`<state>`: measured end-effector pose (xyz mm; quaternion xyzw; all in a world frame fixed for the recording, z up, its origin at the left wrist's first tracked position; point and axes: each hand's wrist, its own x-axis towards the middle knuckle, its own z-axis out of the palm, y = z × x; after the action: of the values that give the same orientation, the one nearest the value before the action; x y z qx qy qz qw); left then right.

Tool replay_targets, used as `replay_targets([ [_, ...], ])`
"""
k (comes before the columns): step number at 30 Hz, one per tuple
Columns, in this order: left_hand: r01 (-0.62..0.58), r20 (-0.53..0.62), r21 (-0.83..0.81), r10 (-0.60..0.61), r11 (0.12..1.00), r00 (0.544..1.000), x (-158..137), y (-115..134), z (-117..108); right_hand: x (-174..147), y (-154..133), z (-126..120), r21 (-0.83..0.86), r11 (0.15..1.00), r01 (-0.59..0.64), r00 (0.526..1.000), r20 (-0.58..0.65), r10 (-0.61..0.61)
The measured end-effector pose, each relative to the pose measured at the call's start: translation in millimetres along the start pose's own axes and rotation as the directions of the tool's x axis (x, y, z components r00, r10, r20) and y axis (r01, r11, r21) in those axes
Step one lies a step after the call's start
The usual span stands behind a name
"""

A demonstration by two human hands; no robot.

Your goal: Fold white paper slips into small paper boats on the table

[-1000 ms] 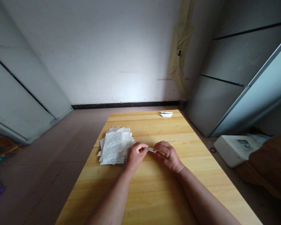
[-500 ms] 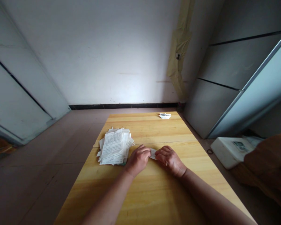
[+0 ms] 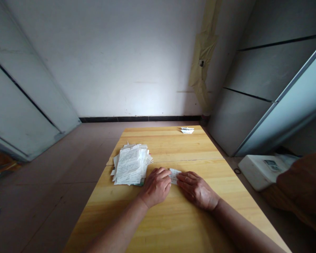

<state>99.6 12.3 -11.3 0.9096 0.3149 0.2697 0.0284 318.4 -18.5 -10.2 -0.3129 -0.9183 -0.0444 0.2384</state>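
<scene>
A small folded piece of printed paper (image 3: pixel 175 175) lies on the wooden table (image 3: pixel 171 225) between my two hands. My left hand (image 3: pixel 158 186) has its fingers curled and pressed together at the paper's left edge. From the other side, my right hand (image 3: pixel 196 188) covers the right edge with its fingers close together, lower and flatter than the left. Both thumbs are largely hidden, so the exact grip underneath does not show. Left of my left hand sits an untidy pile of printed sheets (image 3: pixel 129 165). A small folded paper boat (image 3: pixel 186 130) stands near the table's far edge.
Past the table's far edge is a white wall (image 3: pixel 134 70) with a dark skirting strip. Grey cabinet panels (image 3: pixel 252 77) rise on the right. A white box (image 3: pixel 258 172) rests low beside the table's right edge, near a brown object.
My hands have come slightly nearer me and moved a little apart. More of the folded paper shows between them, and it now lies flatter on the table. The view has shifted slightly.
</scene>
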Motion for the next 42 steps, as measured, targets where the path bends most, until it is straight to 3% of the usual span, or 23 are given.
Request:
replay_targets([
  [9, 0.015, 0.037, 0.047, -0.016, 0.999, 0.999, 8.9, -1.4, 4.6, 0.3, -0.7, -3.4, 0.137, 0.99, -0.027, 1.0, -0.006, 0.028],
  [12, 0.029, 0.047, 0.071, -0.033, 0.997, 0.998, 6.7, -0.5, 4.6, -7.3, 10.7, 0.0, 0.186, 0.969, -0.164, 0.974, -0.126, 0.189],
  [14, 0.033, 0.058, 0.075, -0.037, 0.997, 0.998, 6.2, -0.2, 4.7, -10.5, 19.3, 2.1, 0.175, 0.935, -0.308, 0.916, -0.211, 0.341],
  [16, 0.036, 0.062, 0.076, -0.041, 0.996, 0.997, 6.4, -0.1, 4.8, -9.5, 24.2, 2.2, 0.148, 0.909, -0.391, 0.888, -0.201, 0.414],
  [20, 0.032, 0.074, 0.083, -0.038, 0.996, 0.997, 6.8, -0.2, 5.2, 3.9, 17.9, -0.4, 0.073, 0.913, -0.401, 0.915, -0.021, 0.403],
  [25, 0.028, 0.081, 0.092, -0.036, 0.995, 0.996, 6.1, -0.3, 5.0, 18.0, 3.5, 2.2, -0.073, 0.903, -0.424, 0.896, 0.109, 0.429],
  [32, 0.071, 0.106, 0.081, -0.079, 0.994, 0.991, 4.7, -1.2, 5.2, 18.0, 2.3, 2.3, -0.178, 0.907, -0.382, 0.902, 0.142, 0.408],
  [42, 0.109, 0.107, 0.048, -0.114, 0.993, 0.988, 4.4, 1.1, 1.7, 4.8, 5.1, 0.4, -0.165, 0.919, -0.358, 0.926, 0.062, 0.372],
])
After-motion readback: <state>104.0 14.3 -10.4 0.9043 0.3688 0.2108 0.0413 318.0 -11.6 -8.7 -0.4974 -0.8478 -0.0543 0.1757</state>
